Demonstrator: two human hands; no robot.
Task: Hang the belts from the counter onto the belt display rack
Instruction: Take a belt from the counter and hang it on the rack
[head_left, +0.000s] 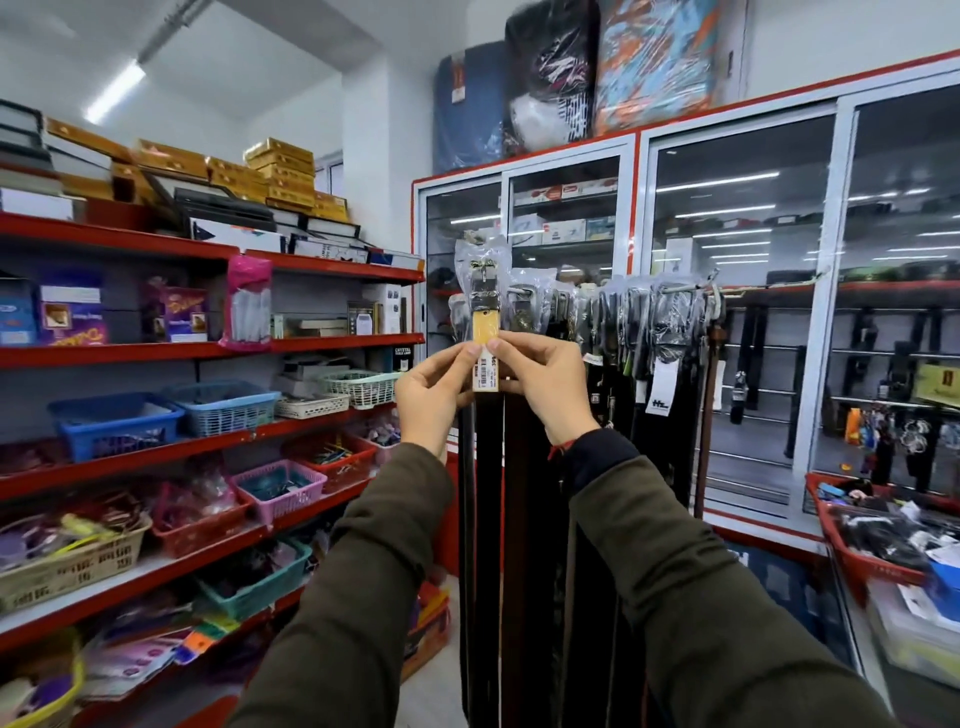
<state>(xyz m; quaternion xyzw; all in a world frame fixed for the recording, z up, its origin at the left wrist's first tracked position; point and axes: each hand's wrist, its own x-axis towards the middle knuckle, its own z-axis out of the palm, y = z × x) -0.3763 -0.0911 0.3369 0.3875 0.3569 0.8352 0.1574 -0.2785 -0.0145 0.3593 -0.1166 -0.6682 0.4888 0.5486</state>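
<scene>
**Two hands on one hanging belt**

Two hands meet at the top of a dark brown belt (487, 467) that hangs straight down, its long axis vertical, buckle end up and tail running out of view at the bottom edge. The left hand (434, 397) pinches the white price tag (488, 370) from the left between thumb and fingers; the right hand (545, 387) pinches the same tag and the belt from the right. Above the tag sits one yellow card label (487, 328), and above that the buckle (484, 285) wrapped in clear plastic.

The belt hangs at the left end of the belt display rack (691, 287), a horizontal rail in front of a glass-door cabinet (737, 322). Many more belts hang along the rail to the right, too tightly packed to count, all vertical, most dark with plastic-wrapped buckles. Red shelves (208, 353) with baskets stand to the left. Both sleeves are olive green.
</scene>
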